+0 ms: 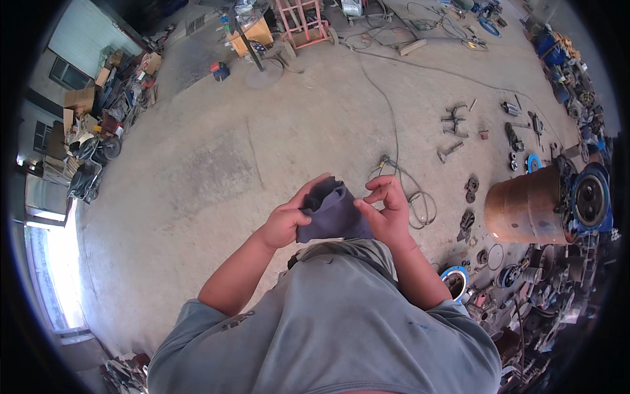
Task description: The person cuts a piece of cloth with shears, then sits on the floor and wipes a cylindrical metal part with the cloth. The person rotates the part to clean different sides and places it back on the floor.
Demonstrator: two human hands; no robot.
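In front of my shirt I hold a curled, dark purple-grey sheet (338, 220) with a ragged, blackish upper edge. Whether it is cloth or abrasive sheet I cannot tell. My left hand (286, 222) grips its left side, the thumb pressed on the near face and the fingers behind it. At the right edge, my right hand (390, 213) has its fingers bent and its thumb tip against the sheet. The underside of the sheet and part of the right hand's grip are hidden.
Metal parts and tools, including a hammer (451, 152), lie on the concrete floor to the right. A rusty drum (525, 207) stands beyond them. Cables (394, 118) cross the floor ahead, near a red hand truck (303, 26). A motorbike (88, 172) and boxes line the left wall.
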